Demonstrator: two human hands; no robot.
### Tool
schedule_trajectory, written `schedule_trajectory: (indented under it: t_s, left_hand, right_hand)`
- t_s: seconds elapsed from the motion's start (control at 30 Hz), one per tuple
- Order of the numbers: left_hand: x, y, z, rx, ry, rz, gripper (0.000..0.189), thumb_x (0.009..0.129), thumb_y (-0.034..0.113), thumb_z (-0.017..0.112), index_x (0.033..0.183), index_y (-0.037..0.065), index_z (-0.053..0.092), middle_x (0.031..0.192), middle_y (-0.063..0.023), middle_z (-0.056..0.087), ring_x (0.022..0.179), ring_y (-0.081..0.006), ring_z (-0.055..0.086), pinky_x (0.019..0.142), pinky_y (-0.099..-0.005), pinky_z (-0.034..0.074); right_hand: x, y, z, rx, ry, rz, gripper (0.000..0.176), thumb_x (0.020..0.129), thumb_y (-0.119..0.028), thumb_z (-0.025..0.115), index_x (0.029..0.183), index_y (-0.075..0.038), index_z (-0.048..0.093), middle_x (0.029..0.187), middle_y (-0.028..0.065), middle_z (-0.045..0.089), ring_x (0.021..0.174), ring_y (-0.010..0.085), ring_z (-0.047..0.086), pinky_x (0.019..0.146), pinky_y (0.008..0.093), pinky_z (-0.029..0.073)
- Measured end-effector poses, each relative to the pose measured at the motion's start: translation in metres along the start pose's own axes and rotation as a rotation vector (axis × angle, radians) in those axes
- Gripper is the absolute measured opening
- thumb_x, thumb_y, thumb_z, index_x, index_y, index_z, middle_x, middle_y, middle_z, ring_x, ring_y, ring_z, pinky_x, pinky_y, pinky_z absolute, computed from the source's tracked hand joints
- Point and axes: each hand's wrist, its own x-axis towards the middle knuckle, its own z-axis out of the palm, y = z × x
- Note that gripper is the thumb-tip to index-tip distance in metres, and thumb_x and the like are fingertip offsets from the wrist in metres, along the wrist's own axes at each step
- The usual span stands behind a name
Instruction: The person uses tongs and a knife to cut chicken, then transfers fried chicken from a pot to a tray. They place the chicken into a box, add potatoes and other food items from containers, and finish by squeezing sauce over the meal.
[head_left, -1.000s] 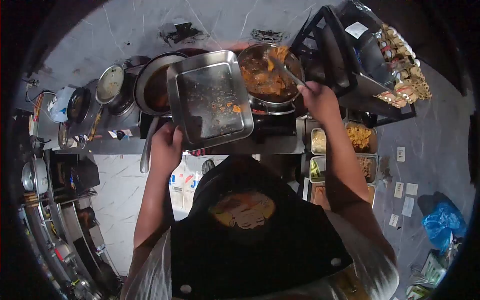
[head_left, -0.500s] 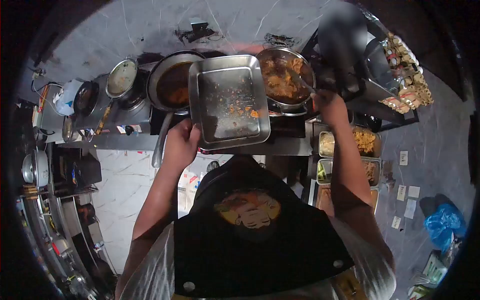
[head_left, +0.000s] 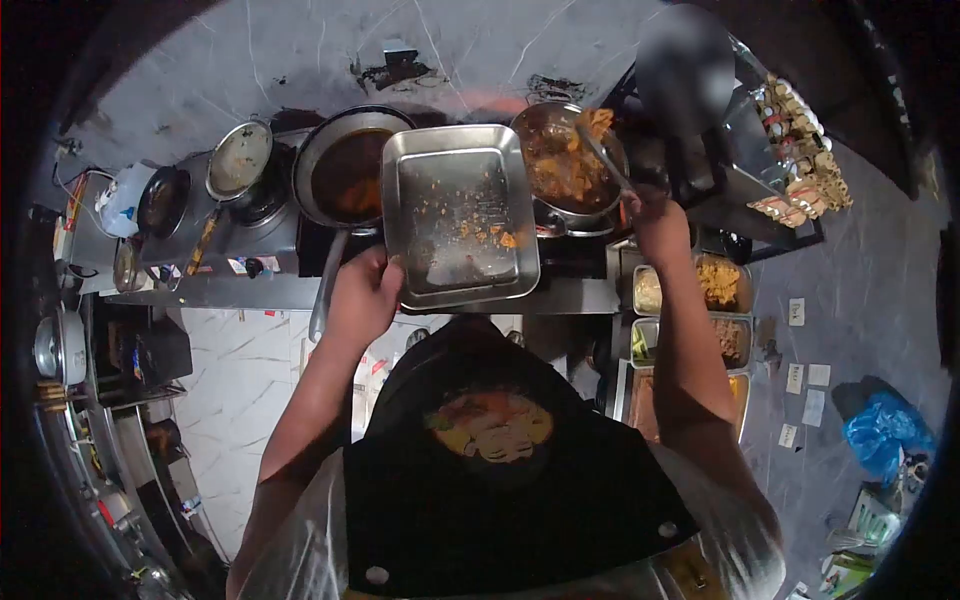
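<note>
My left hand grips the near left edge of a rectangular steel tray, which is tipped so its inside shows. Orange food bits and crumbs are scattered over the tray's bottom. In my right hand is a long metal utensil, its working end partly hidden by food. A piece of orange-brown food is at its far end, over the right side of a round pan of saucy chunks. To the tray's left stands a wok with dark liquid and orange food; its handle passes beside my left hand.
A small pot and a black pan stand on the left of the stove. Food containers line the right side near my right forearm. Egg cartons sit at the back right, and a blue plastic bag lies farther right.
The utensil's end has shifted up and back in the right pan, with a food piece now raised at the rim. The tray sits slightly lower in view.
</note>
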Motion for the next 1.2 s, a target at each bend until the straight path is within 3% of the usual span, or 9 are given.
schedule_trajectory:
  t_s: [0.23, 0.3, 0.5, 0.77, 0.83, 0.87, 0.93, 1.03, 1.2]
  left_hand:
    - [0.000, 0.028, -0.001, 0.158, -0.068, -0.160, 0.026, 0.104, 0.020, 0.064, 0.099, -0.005, 0.070, 0.075, -0.0218, 0.068, 0.068, -0.0264, 0.069, 0.065, -0.0421, 0.052]
    - [-0.001, 0.027, 0.003, 0.050, -0.105, -0.209, 0.026, 0.104, 0.020, 0.064, 0.097, -0.005, 0.069, 0.074, -0.0226, 0.066, 0.067, -0.0276, 0.068, 0.065, -0.0435, 0.051]
    - [0.000, 0.013, 0.029, 0.034, -0.116, -0.148, 0.028, 0.105, 0.020, 0.061, 0.094, -0.004, 0.066, 0.072, -0.0198, 0.066, 0.066, -0.0263, 0.066, 0.065, -0.0418, 0.051]
    - [-0.012, 0.022, 0.026, -0.076, -0.056, -0.209, 0.028, 0.107, 0.020, 0.059, 0.109, -0.005, 0.070, 0.077, -0.0158, 0.069, 0.069, -0.0186, 0.065, 0.068, -0.0369, 0.051]
    - [-0.021, 0.022, 0.014, 0.121, -0.057, -0.182, 0.027, 0.108, 0.020, 0.060, 0.112, -0.005, 0.070, 0.080, -0.0137, 0.069, 0.074, -0.0169, 0.064, 0.070, -0.0366, 0.051]
    - [-0.023, 0.016, 0.011, 0.071, -0.059, -0.226, 0.027, 0.108, 0.019, 0.060, 0.113, -0.005, 0.070, 0.082, -0.0131, 0.069, 0.076, -0.0166, 0.064, 0.072, -0.0364, 0.051]
    - [-0.026, 0.018, 0.006, 0.046, -0.063, -0.243, 0.026, 0.108, 0.019, 0.059, 0.113, -0.005, 0.069, 0.083, -0.0128, 0.069, 0.077, -0.0166, 0.063, 0.072, -0.0357, 0.051]
    - [-0.029, 0.018, -0.001, 0.055, -0.059, -0.257, 0.026, 0.109, 0.017, 0.059, 0.115, -0.006, 0.068, 0.085, -0.0120, 0.069, 0.079, -0.0159, 0.062, 0.074, -0.0343, 0.050]
    - [-0.029, 0.016, -0.005, 0.041, -0.075, -0.276, 0.026, 0.110, 0.017, 0.058, 0.114, -0.006, 0.067, 0.085, -0.0115, 0.068, 0.079, -0.0136, 0.059, 0.073, -0.0338, 0.049]
  right_hand:
    - [-0.006, -0.025, -0.030, 0.381, -0.072, 0.076, 0.043, 0.103, -0.040, 0.072, 0.115, 0.000, 0.078, 0.096, 0.0209, 0.079, 0.086, 0.0288, 0.075, 0.084, 0.0414, 0.056]
    - [-0.008, -0.055, -0.065, 0.470, -0.291, 0.006, 0.043, 0.103, -0.039, 0.073, 0.114, 0.002, 0.078, 0.091, 0.0176, 0.078, 0.081, 0.0200, 0.069, 0.082, 0.0390, 0.054]
    - [0.000, -0.120, -0.054, 0.289, -0.667, -0.304, 0.051, 0.102, -0.049, 0.067, 0.099, 0.001, 0.075, 0.087, 0.0256, 0.071, 0.083, 0.0436, 0.069, 0.077, 0.0472, 0.053]
    - [0.033, -0.056, -0.123, 0.160, -0.497, -0.207, 0.051, 0.102, -0.049, 0.067, 0.110, 0.001, 0.076, 0.104, 0.0256, 0.076, 0.097, 0.0424, 0.073, 0.087, 0.0478, 0.056]
    - [0.043, -0.041, -0.129, -0.124, -0.412, -0.157, 0.037, 0.102, -0.036, 0.070, 0.104, 0.000, 0.077, 0.090, 0.0208, 0.075, 0.081, 0.0330, 0.073, 0.076, 0.0446, 0.055]
    - [0.054, -0.028, -0.115, -0.132, -0.406, -0.144, 0.037, 0.102, -0.036, 0.070, 0.104, 0.000, 0.077, 0.090, 0.0208, 0.075, 0.081, 0.0330, 0.073, 0.076, 0.0446, 0.055]
    - [0.075, -0.002, -0.075, -0.612, -0.642, -0.290, 0.049, 0.102, -0.046, 0.066, 0.118, -0.001, 0.075, 0.118, 0.0245, 0.077, 0.114, 0.0422, 0.073, 0.098, 0.0488, 0.058]
    - [0.066, -0.052, -0.068, -0.567, -0.641, -0.087, 0.047, 0.101, -0.043, 0.066, 0.123, -0.001, 0.074, 0.120, 0.0250, 0.076, 0.117, 0.0408, 0.073, 0.100, 0.0490, 0.059]
    - [0.095, -0.027, -0.001, -0.539, -0.700, -0.127, 0.041, 0.100, -0.030, 0.061, 0.128, -0.001, 0.072, 0.126, 0.0260, 0.075, 0.119, 0.0391, 0.073, 0.100, 0.0487, 0.059]
